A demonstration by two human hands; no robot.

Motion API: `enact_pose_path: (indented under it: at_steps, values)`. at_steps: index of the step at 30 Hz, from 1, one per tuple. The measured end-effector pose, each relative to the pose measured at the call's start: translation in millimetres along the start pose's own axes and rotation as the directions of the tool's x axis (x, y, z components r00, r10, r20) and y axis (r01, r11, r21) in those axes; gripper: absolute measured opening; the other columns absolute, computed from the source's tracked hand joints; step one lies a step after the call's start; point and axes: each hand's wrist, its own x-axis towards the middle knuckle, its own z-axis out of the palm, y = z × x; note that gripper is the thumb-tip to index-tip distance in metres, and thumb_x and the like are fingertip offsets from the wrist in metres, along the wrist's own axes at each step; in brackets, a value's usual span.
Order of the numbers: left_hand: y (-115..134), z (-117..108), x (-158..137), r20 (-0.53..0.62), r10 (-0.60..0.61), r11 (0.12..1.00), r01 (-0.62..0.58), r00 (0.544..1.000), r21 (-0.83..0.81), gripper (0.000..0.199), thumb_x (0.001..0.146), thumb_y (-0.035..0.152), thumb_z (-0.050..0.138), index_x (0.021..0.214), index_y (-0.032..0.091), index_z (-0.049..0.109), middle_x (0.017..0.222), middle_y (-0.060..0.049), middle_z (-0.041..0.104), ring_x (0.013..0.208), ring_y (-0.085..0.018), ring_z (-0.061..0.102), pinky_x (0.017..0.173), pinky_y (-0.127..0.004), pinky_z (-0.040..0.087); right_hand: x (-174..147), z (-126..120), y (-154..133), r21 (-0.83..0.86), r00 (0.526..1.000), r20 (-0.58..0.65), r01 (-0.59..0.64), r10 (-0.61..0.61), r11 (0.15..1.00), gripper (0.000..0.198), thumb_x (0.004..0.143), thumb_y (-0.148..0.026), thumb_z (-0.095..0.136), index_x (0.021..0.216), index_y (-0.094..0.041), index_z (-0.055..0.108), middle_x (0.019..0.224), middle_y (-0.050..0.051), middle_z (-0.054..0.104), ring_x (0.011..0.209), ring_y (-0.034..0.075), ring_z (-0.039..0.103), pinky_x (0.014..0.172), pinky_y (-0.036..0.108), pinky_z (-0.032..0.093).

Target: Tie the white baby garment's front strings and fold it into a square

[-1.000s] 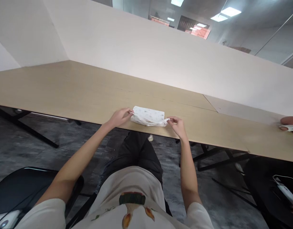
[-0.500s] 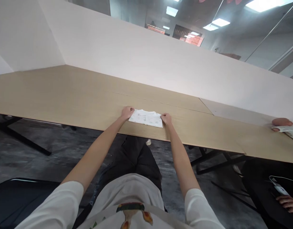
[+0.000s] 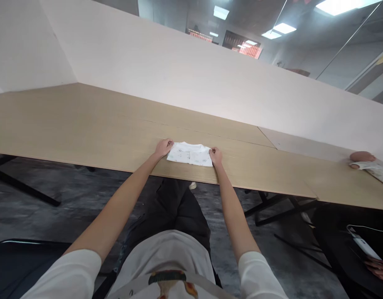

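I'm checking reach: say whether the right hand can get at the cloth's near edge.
Likely yes: the right hand holds the cloth at its side, and nothing visible blocks the near edge.

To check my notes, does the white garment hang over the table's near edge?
No, the white garment lies wholly on the table, set back from its near edge.

Both arms (image 3: 118,205) outstretched forward, hands (image 3: 163,148) (image 3: 216,157) apart, fingers (image 3: 170,142) curled.

I found lateral passage over the tabletop (image 3: 85,124) left of the left hand (image 3: 163,147), a second lane between the right hand (image 3: 216,157) and the far-right cloth (image 3: 378,171), the white partition (image 3: 179,79) limited reach beyond, the folded garment (image 3: 190,154) blocked the span between both hands.
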Motion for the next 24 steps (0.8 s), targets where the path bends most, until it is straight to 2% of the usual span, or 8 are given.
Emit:
enact_pose_path:
  at_steps: [5, 10, 15, 20, 24]
  values:
    - [-1, 1, 4, 0.038, 0.027, 0.997, -0.03, 0.999, 0.076, 0.035, 0.082, 0.044, 0.053, 0.094, 0.018, 0.073, 0.103, -0.01, 0.071, 0.1, -0.025, 0.059, 0.089, -0.034, 0.043, 2, 0, -1, -0.059, 0.998, 0.055, -0.01, 0.013, 0.998, 0.027, 0.083, -0.019, 0.051, 0.102, -0.015, 0.07, 0.105, 0.01, 0.073, 0.098, 0.02, 0.066, 0.091, 0.03, 0.048]
    - [-1, -3, 0, 0.057, -0.037, 0.999, 0.037, 0.998, -0.001, 0.039, 0.08, 0.046, 0.051, 0.093, 0.017, 0.074, 0.09, -0.009, 0.072, 0.083, -0.023, 0.06, 0.072, -0.03, 0.042, 2, -2, -4, -0.088, 0.997, 0.08, 0.0, 0.007, 0.996, 0.029, 0.085, -0.02, 0.05, 0.104, -0.015, 0.071, 0.105, 0.01, 0.073, 0.099, 0.02, 0.066, 0.091, 0.029, 0.048]
    - [5, -6, -4, 0.045, -0.067, 0.997, 0.065, 0.997, 0.043, 0.039, 0.08, 0.047, 0.052, 0.092, 0.017, 0.074, 0.082, -0.006, 0.07, 0.079, -0.021, 0.059, 0.068, -0.028, 0.04, 1, -4, -7, -0.11, 0.996, 0.088, 0.0, 0.01, 0.994, 0.029, 0.086, -0.021, 0.051, 0.105, -0.013, 0.072, 0.106, 0.012, 0.073, 0.099, 0.021, 0.067, 0.09, 0.029, 0.049]
    - [10, -6, -6, 0.024, -0.121, 0.992, 0.119, 0.992, 0.05, 0.037, 0.08, 0.044, 0.056, 0.098, 0.017, 0.075, 0.088, -0.007, 0.073, 0.084, -0.022, 0.062, 0.072, -0.028, 0.043, 0, -5, -8, -0.093, 0.996, 0.084, 0.015, -0.007, 0.996, 0.032, 0.085, -0.018, 0.051, 0.108, -0.015, 0.073, 0.108, 0.01, 0.073, 0.1, 0.02, 0.067, 0.089, 0.028, 0.048]
    - [9, -6, -6, 0.031, -0.149, 0.988, 0.15, 0.988, -0.022, 0.035, 0.08, 0.04, 0.059, 0.104, 0.019, 0.074, 0.101, -0.009, 0.075, 0.092, -0.023, 0.065, 0.078, -0.03, 0.046, 0, -3, -6, -0.088, 0.996, 0.085, 0.034, -0.026, 0.996, 0.033, 0.084, -0.016, 0.049, 0.106, -0.016, 0.074, 0.108, 0.009, 0.074, 0.1, 0.019, 0.067, 0.091, 0.027, 0.047]
